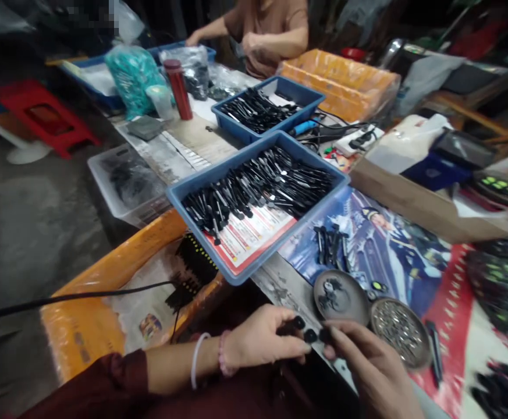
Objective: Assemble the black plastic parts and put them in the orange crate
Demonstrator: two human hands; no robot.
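My left hand [267, 337], with a white bangle and pink beads at its wrist, is closed on small black parts [309, 336] near the table's front edge. Just to the right, my right hand [369, 361] pinches a small black piece [324, 334] close to those parts. Behind my hands, a round dish [345, 299] holds a few dark pieces. A second dish [400, 331], full of small shiny metal parts, lies right of it. Several black pieces [332, 245] rest on the printed poster beyond.
A blue tray [258, 269] of black parts stands ahead, another blue tray [223, 125] behind it. Orange crates [79, 314] are at left and back. A cardboard box [432, 201] sits right. A person [271, 35] works across the table.
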